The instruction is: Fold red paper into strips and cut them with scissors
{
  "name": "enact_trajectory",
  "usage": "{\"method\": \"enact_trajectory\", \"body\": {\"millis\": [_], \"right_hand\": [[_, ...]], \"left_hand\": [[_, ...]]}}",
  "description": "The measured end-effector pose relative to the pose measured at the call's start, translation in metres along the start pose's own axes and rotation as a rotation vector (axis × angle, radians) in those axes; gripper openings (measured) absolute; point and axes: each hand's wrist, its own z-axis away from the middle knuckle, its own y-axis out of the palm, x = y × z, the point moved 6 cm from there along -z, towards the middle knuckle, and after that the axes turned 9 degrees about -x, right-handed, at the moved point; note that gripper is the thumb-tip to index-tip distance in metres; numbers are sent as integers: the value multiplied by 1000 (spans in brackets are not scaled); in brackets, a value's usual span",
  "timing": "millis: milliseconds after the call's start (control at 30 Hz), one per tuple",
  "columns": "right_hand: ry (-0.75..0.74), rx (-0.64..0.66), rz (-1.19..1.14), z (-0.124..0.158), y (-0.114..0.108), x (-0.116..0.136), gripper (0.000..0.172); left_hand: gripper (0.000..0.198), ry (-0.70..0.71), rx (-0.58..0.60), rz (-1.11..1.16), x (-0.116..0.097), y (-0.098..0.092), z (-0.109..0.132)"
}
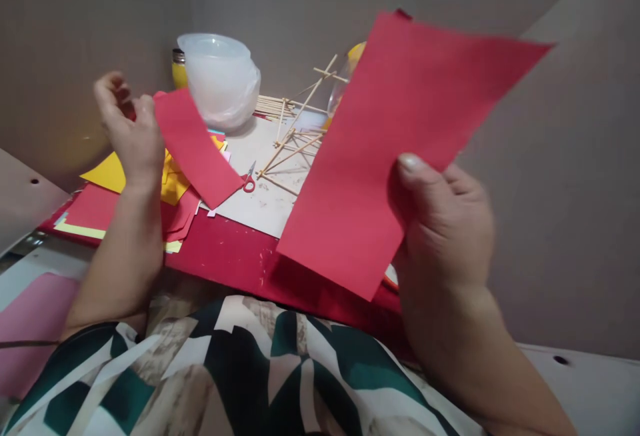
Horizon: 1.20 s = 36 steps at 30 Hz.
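My right hand (pixel 443 219) grips a large red sheet of paper (pixel 373 149), its thumb flat on the front and the fingers behind. The sheet is raised and tilted above the table's right side. On the left, my left hand (pixel 133 133) pinches a narrower red strip of paper (pixel 197 146) at its upper end. The strip hangs down towards small red-handled scissors (pixel 249 179) on a pale board (pixel 240 206). Behind the large sheet, partly hidden, stands a frame of thin wooden sticks (pixel 295 136).
Red and yellow paper sheets (pixel 85 209) are piled at the left of the red tabletop (pixel 220 249). A translucent plastic tub (pixel 217 76) stands at the back beside a yellow jar (pixel 179 71). More sticks (pixel 273 106) lie behind the frame. Grey walls close in the back.
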Motion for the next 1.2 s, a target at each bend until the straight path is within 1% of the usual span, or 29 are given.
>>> {"method": "enact_trajectory", "body": {"millis": [100,167,233,267,367,400,467,533,633,700,767,833,900,967,1033,1100,1200], "right_hand": [[148,77,-20,4,-2,-17,6],[210,119,-37,9,-5,-27,12],[257,141,-46,15,-9,-35,17],[277,149,-46,17,-12,-38,18],[336,189,-50,20,-19,-45,22],[353,209,-53,20,-21,-46,22],[353,248,-57,18,-25,-45,22],[300,268,-48,14,-29,-41,24],[205,274,-27,7,-34,-38,28],[156,284,-11,4,-37,-39,23],[74,297,22,2,-39,-37,20],[-12,316,52,2,-40,-34,23],[-68,343,54,3,-41,-32,30],[-106,373,42,5,-41,-31,36],[-144,384,38,6,-41,-31,39],[-149,368,47,6,-42,-32,36],[-97,308,42,5,-43,-38,30]], "left_hand": [[38,43,86,-42,-11,23,29],[41,58,162,-65,-14,40,52],[45,46,254,-89,-12,57,74],[46,14,324,-103,-8,67,84],[42,-176,605,-99,11,96,110],[39,-233,675,-72,17,104,116],[35,-311,746,-20,26,115,122],[34,-347,754,-9,33,120,122],[30,-358,746,-26,40,123,117],[28,-370,745,-29,42,123,114],[27,-382,718,-38,44,122,111],[29,-404,684,-33,45,120,109],[31,-452,674,-1,47,119,110],[31,-513,676,40,51,119,111],[31,-554,671,57,56,118,112],[30,-568,657,54,61,116,111],[32,-546,629,31,65,114,110]]}}
